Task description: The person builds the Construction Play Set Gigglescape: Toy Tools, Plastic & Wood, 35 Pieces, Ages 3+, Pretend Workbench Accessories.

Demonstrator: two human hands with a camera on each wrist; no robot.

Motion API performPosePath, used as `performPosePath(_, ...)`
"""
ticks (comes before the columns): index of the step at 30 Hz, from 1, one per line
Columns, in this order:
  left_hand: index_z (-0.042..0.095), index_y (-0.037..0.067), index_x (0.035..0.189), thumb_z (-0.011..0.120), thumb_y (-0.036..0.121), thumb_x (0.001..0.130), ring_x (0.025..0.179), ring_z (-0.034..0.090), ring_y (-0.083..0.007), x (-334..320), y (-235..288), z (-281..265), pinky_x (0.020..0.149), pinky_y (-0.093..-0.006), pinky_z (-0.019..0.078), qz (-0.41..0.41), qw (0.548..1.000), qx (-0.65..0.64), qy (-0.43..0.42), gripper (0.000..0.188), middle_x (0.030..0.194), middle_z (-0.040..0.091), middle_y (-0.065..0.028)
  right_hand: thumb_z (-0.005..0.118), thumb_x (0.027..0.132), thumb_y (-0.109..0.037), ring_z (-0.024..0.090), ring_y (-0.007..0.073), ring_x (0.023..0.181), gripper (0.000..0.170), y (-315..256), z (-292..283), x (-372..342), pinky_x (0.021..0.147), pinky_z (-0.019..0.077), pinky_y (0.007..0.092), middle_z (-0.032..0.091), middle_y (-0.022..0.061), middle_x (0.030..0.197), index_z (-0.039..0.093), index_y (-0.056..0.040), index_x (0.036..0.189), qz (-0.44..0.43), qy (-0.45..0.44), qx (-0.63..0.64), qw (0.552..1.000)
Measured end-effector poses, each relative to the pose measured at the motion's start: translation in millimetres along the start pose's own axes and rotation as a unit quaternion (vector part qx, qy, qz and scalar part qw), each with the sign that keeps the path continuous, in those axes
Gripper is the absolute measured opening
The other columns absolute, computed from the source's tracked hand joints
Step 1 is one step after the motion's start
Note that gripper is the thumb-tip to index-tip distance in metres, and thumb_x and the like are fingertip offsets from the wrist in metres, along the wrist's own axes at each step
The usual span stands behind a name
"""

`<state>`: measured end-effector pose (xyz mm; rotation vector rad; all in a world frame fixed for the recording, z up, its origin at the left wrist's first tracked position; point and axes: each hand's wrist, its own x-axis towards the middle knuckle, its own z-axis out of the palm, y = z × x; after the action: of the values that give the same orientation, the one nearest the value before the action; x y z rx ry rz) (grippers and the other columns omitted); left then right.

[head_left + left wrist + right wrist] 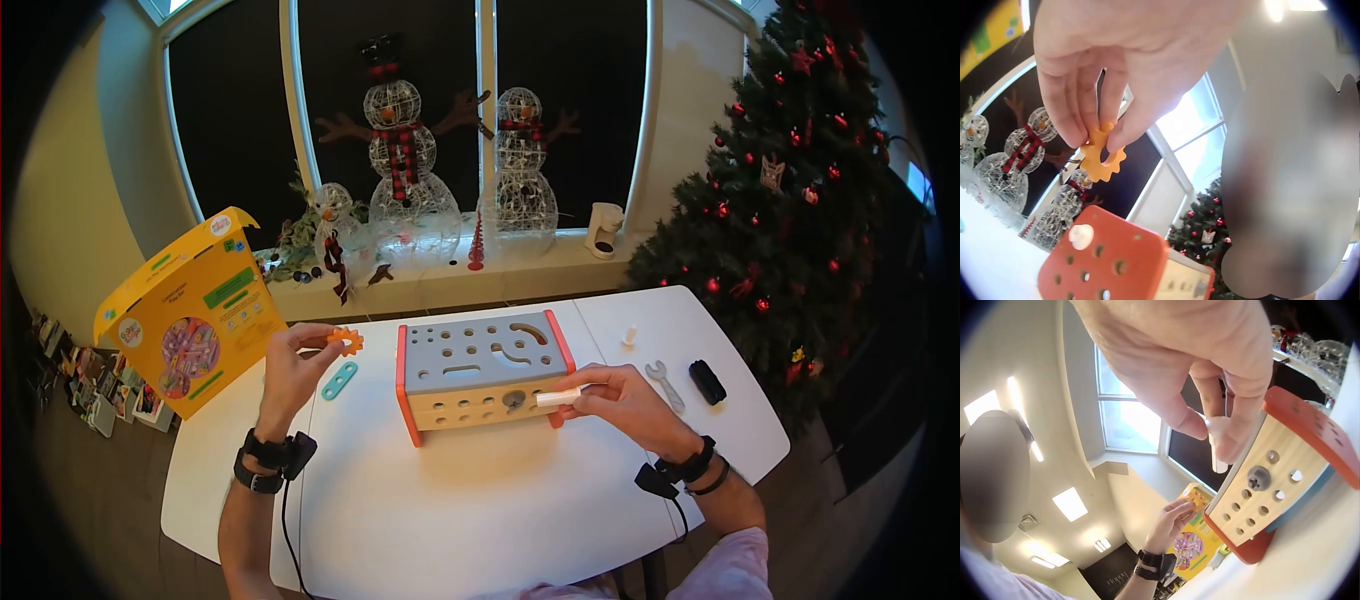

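My left hand (293,372) pinches an orange toy gear (347,341) by its edge; in the left wrist view the gear (1102,153) hangs from the fingertips above the red end panel (1107,256). My right hand (637,408) holds a white plastic piece (559,397) between thumb and fingers, near the front right of the toy workbench (470,377). A grey screw head (1259,479) sits in one hole of the wooden front panel (1285,453). From the right wrist view, the white piece (1217,442) stands off that panel.
A teal strip with holes (340,381) lies left of the workbench. On the right of the table (400,520) are a small white piece (629,337), a grey wrench (664,386) and a black object (707,382). The yellow box (195,310) stands at the back left.
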<state>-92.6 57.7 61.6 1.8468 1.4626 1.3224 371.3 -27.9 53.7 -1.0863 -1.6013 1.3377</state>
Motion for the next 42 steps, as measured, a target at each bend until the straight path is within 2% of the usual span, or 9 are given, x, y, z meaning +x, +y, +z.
performPosePath(4,0.081,-0.008,0.118,0.085,0.003,0.097,0.093,0.083,-0.0188,-22.1,34.0,12.1,0.09,-0.0312,0.0675,0.041,0.994,-0.087,-0.056,0.024,0.105,0.086,-0.0133,0.074,0.109,-0.011,0.076,0.0132,0.108,0.034,-7.7,10.6,-0.8,0.099,0.0574,0.0274,0.082,0.0093,0.114,0.073,0.0011,0.141,0.037,-0.017,0.035,0.999)
performPosePath(10,0.081,-0.004,0.117,0.087,0.0,0.096,0.095,0.084,-0.0178,-49.0,54.5,53.5,0.09,-0.0314,0.0685,0.077,0.985,-0.03,-0.15,0.022,0.104,0.085,-0.0101,0.08,0.104,-0.006,0.078,0.0184,0.112,0.032,-2.8,20.0,-2.9,0.104,0.061,0.03,0.08,0.0109,0.119,0.074,0.0019,0.135,0.028,-0.029,0.016,0.999)
performPosePath(13,0.08,-0.004,0.116,0.086,-0.001,0.095,0.091,0.085,-0.0197,-53.1,56.1,70.1,0.081,-0.0312,0.0692,0.096,0.98,0.007,-0.173,0.022,0.101,0.085,-0.0119,0.083,0.101,-0.001,0.078,0.0182,0.111,0.029,8.0,24.6,-1.5,0.104,0.0635,0.0312,0.076,0.0091,0.121,0.077,0.0021,0.129,-0.048,-0.024,-0.01,0.999)
performPosePath(15,0.08,-0.005,0.116,0.085,-0.002,0.096,0.089,0.085,-0.0207,-58.1,74.3,76.5,0.076,-0.0307,0.0682,0.038,0.975,-0.001,-0.217,0.021,0.1,0.084,-0.0121,0.085,0.098,0.002,0.078,0.0187,0.111,0.025,10.1,28.2,-0.8,0.103,0.0667,0.0316,0.071,0.0081,0.122,0.079,0.0022,0.122,-0.086,-0.042,-0.056,0.994)
performPosePath(16,0.08,-0.004,0.115,0.085,-0.003,0.095,0.087,0.085,-0.0202,-59.6,71.5,82.7,0.069,-0.0304,0.0663,0.071,0.974,0.01,-0.213,0.021,0.1,0.083,-0.0113,0.085,0.098,0.002,0.078,0.0187,0.111,0.025,10.8,31.2,-1.1,0.103,0.0667,0.0316,0.071,0.0081,0.122,0.079,0.0022,0.122,-0.086,-0.041,-0.055,0.994)
performPosePath(19,0.081,0.004,0.115,0.085,0.004,0.095,0.083,0.082,-0.0272,-62.4,55.7,101.8,0.075,-0.0365,0.0662,0.16,0.97,0.054,-0.174,0.021,0.102,0.082,-0.0116,0.084,0.098,-0.001,0.078,0.0156,0.106,0.025,11.3,41.9,1.3,0.097,0.0676,0.0292,0.07,0.0071,0.118,0.078,0.0015,0.122,-0.129,-0.06,-0.092,0.986)
performPosePath(28,0.083,0.01,0.107,0.092,0.014,0.086,0.087,0.072,-0.0309,-66.4,55.1,112.2,0.078,-0.0415,0.0601,0.289,0.93,0.212,-0.078,0.023,0.09,0.077,-0.0066,0.082,0.098,-0.004,0.076,0.0228,0.102,0.018,12.6,72.7,26.7,0.091,0.0682,0.032,0.067,0.0097,0.115,0.076,-0.0014,0.114,-0.196,-0.113,-0.171,0.959)
performPosePath(38,0.084,0.009,0.102,0.091,0.011,0.082,0.086,0.068,-0.028,-64.3,52.6,108.6,0.079,-0.0401,0.0591,0.309,0.926,0.209,-0.056,0.021,0.089,0.077,-0.0042,0.078,0.099,-0.009,0.078,0.0229,0.086,0.008,19.2,94.6,48.4,0.082,0.0604,0.0373,0.07,0.0078,0.109,0.073,-0.0052,0.104,-0.245,-0.075,-0.243,0.936)
performPosePath(42,0.084,0.01,0.105,0.092,0.012,0.082,0.095,0.067,-0.0281,-63.5,48.4,105.7,0.083,-0.041,0.0582,0.306,0.927,0.207,-0.063,0.024,0.102,0.076,-0.0038,0.078,0.099,-0.01,0.078,0.0228,0.085,0.009,20.3,97.4,49.3,0.082,0.0599,0.0387,0.069,0.0071,0.108,0.072,-0.0059,0.104,-0.258,-0.071,-0.258,0.928)
